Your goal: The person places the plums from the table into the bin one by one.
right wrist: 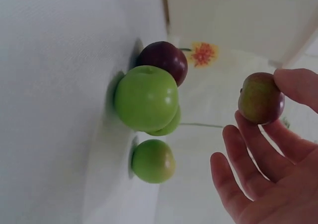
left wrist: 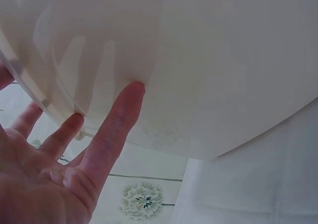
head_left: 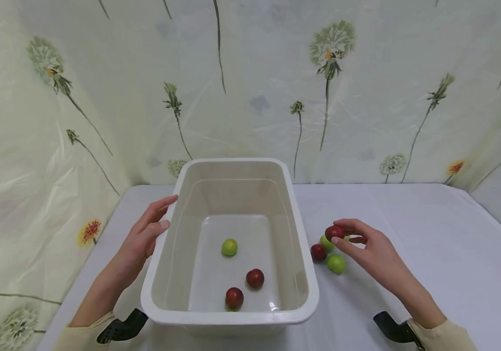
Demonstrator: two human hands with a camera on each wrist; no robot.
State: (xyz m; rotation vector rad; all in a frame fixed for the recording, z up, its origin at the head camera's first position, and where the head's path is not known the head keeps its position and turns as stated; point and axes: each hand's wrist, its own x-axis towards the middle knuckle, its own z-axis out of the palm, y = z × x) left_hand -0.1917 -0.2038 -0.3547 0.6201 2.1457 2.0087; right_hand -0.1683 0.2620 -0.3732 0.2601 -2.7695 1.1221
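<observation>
Head view gives me the clearest read: my right hand (head_left: 371,251) pinches a small red fruit (head_left: 334,232) between thumb and fingertips, lifted just above the white table (head_left: 430,253), right of the tub. Below it on the cloth I see a dark red fruit (head_left: 318,252) and two green fruits (head_left: 336,263) bunched close together, touching or nearly so. The white plastic tub (head_left: 303,243) stands just beside them, holding one green fruit (head_left: 229,247) and two red ones (head_left: 255,278) well apart on its floor. My left hand (head_left: 143,239) lies spread, straight fingers (left wrist: 117,119) pressed against the tub's left outer wall. A floral curtain (head_left: 364,87) hangs behind.
</observation>
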